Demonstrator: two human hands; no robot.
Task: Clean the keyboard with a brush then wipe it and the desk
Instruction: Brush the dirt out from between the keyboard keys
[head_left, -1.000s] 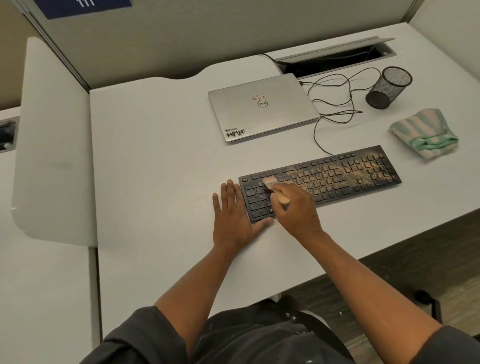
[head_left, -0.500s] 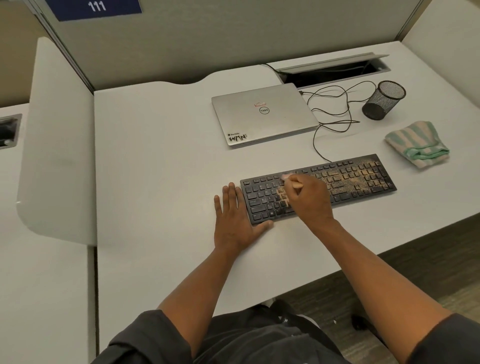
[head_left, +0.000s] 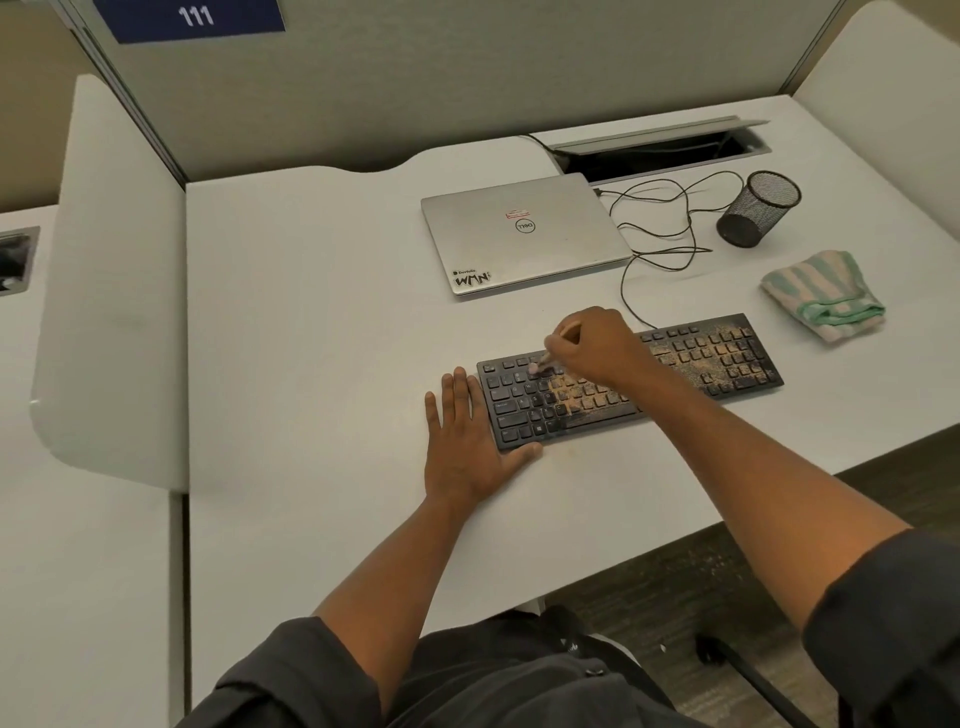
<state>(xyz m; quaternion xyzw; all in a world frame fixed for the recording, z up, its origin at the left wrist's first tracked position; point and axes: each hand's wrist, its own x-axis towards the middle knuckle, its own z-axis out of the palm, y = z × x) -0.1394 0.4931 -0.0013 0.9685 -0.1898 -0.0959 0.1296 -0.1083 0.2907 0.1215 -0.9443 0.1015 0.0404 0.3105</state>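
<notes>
A black keyboard (head_left: 727, 358) lies on the white desk (head_left: 322, 338), dusted with tan grit over its middle and right keys. My right hand (head_left: 597, 343) grips a small brush (head_left: 540, 364) whose pale bristles touch the upper-left keys. My left hand (head_left: 467, 441) lies flat on the desk against the keyboard's left end, fingers straight, thumb at its front corner. A green-and-white striped cloth (head_left: 821, 296) sits folded to the right of the keyboard.
A shut silver laptop (head_left: 524, 239) lies behind the keyboard, with black cables (head_left: 670, 234) looping to its right. A black mesh cup (head_left: 758, 208) stands at the back right. An open cable slot (head_left: 654, 150) is at the rear. The desk's front edge runs near my lap.
My right hand has moved the brush from the keyboard's left front up toward its top row. The left hand has stayed in place. The camera view has shifted slightly.
</notes>
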